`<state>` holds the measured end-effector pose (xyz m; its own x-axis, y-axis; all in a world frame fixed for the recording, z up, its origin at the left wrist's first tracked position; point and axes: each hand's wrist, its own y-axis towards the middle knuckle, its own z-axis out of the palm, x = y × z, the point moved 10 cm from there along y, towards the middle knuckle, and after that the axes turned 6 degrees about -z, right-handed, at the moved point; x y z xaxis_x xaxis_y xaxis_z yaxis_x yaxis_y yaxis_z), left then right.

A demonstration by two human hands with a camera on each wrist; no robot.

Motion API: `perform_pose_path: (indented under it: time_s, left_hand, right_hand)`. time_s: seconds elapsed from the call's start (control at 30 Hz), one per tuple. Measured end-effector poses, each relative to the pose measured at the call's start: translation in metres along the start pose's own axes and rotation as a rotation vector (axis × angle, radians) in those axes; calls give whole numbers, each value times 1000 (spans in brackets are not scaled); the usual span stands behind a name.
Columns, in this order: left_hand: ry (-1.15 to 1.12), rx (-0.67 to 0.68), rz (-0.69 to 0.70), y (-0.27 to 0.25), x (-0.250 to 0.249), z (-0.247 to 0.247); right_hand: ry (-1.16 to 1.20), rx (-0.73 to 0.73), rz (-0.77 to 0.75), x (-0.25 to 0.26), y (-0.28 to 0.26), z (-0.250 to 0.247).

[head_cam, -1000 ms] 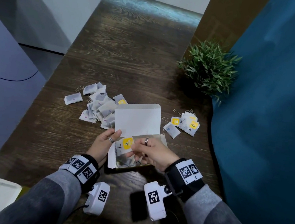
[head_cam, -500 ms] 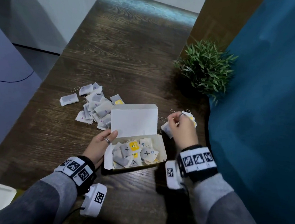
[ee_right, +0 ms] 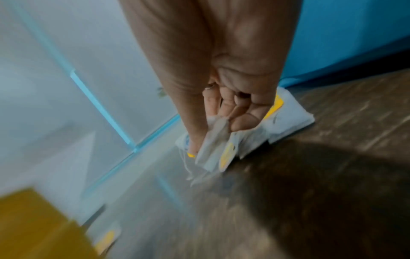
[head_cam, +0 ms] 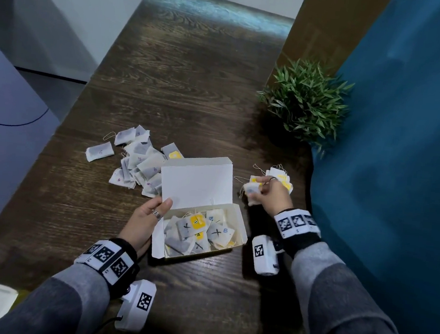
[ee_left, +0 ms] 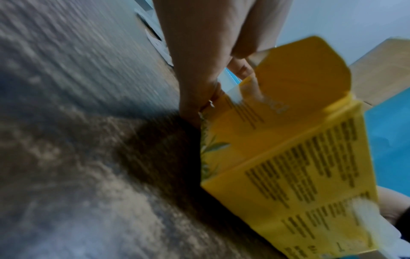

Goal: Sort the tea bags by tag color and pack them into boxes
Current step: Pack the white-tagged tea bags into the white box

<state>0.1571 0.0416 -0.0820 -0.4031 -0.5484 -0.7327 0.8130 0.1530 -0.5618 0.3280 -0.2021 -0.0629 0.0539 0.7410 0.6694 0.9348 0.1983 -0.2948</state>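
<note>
Fingers of the right hand (head_cam: 269,195) now pinch a tea bag (head_cam: 252,189) at the small yellow-tag pile (head_cam: 283,179), while the left hand (head_cam: 146,223) still holds the open box (head_cam: 239,223) by its left end.

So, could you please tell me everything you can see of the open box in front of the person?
The open box is thin card, white inside and yellow with dark print outside. It rests on the wooden table, lid flipped up, holding yellow-tagged tea bags. The left hand holds its left end; the right hand is off it.
</note>
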Motion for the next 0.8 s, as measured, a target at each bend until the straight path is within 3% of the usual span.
perform_pose_path:
  time_s: [0.17, 0.3, 0.5, 0.8]
  left_hand:
    - [33, -23, -4, -3, -2, 2]
    - [39, -46, -14, -4, -2, 0]
    - [59, -45, -11, -4, -4, 1]
    - [39, -25, -15, -4, -3, 3]
  right_hand:
    - [58, -279, 151, -43, 13, -62]
    - [111, -284, 229, -69, 21, -51]
    - [101, -252, 320, -67, 22, -44]
    - [-94, -433, 42, -18, -29, -89]
